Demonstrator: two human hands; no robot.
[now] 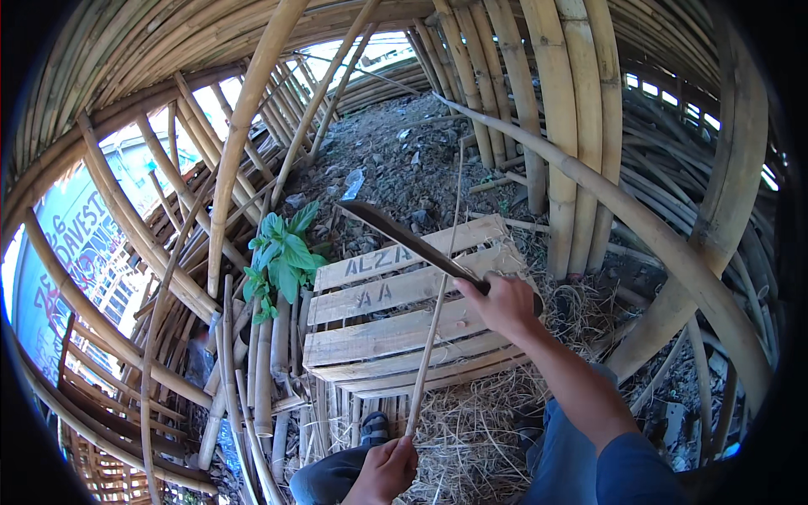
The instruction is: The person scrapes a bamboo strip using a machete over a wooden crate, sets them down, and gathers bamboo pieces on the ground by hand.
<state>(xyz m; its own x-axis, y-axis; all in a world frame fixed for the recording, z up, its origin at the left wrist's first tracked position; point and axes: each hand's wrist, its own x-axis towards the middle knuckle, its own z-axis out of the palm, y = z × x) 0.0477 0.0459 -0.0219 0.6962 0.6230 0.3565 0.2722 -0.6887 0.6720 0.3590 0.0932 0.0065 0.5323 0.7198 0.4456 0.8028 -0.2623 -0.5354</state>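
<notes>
My right hand is wrapped round the handle of a machete, whose long dark blade points up and to the left over a wooden slatted crate. Low in the view, my left hand grips the near end of a thin bamboo strip. The strip rises away from me across the crate, and the machete crosses it close to my right hand. Whether blade and strip touch, I cannot tell. Dark printing marks the crate's top slats.
Leafy green plant left of the crate. Cut bamboo poles lie at the left; a long slanting pole and upright poles stand at the right. Straw-like shavings cover the ground near my feet. Dark soil lies beyond.
</notes>
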